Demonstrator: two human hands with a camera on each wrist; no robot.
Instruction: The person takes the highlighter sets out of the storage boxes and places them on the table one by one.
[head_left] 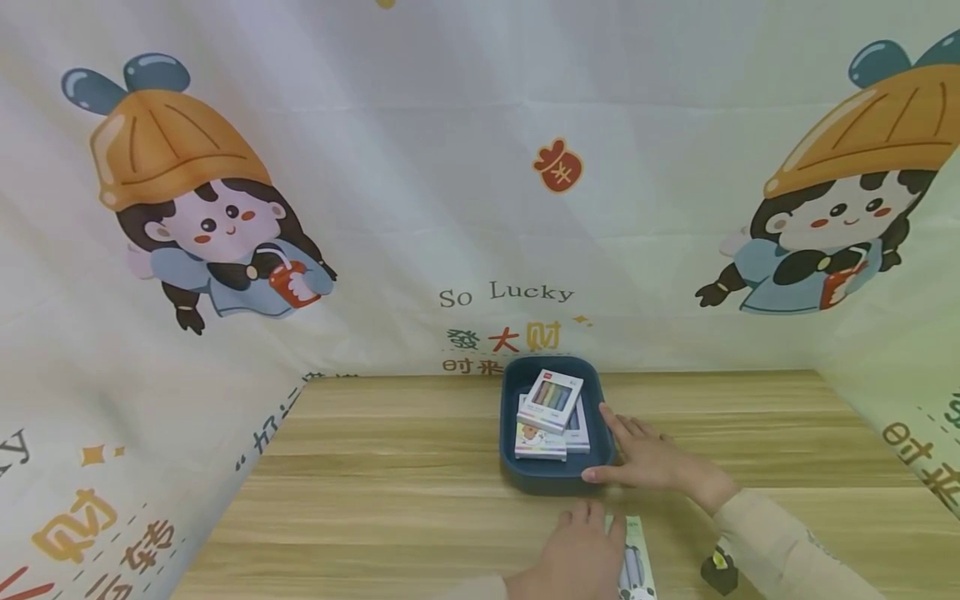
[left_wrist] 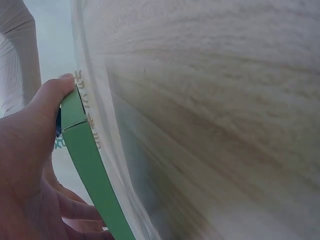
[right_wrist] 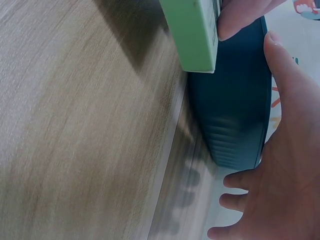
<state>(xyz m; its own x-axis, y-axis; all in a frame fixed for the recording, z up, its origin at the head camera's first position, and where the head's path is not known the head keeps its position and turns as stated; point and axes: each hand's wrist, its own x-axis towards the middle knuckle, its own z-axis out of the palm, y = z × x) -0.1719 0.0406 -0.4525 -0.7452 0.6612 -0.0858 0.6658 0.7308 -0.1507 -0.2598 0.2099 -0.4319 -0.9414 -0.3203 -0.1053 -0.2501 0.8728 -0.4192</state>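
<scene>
Fingers of your left hand were curled round the green box, thumb on one side, fingertips on the other; you had it near the table's front edge, just short of the blue bin. Couldn't tell whether the box touched the table. Your right hand had its fingers spread wide and nearly straight, gripping nothing, with the thumb and a finger touching the bin's right side. Inside the bin you had three white boxes: the top box lay tilted over the other two, colored sticks showing in its window; the bear-print box was at front left, and the third box peeked out at right. Small dark thing with a yellow patch sat beside your right sleeve, too unclear to name. Printed cloth stood behind the table.
</scene>
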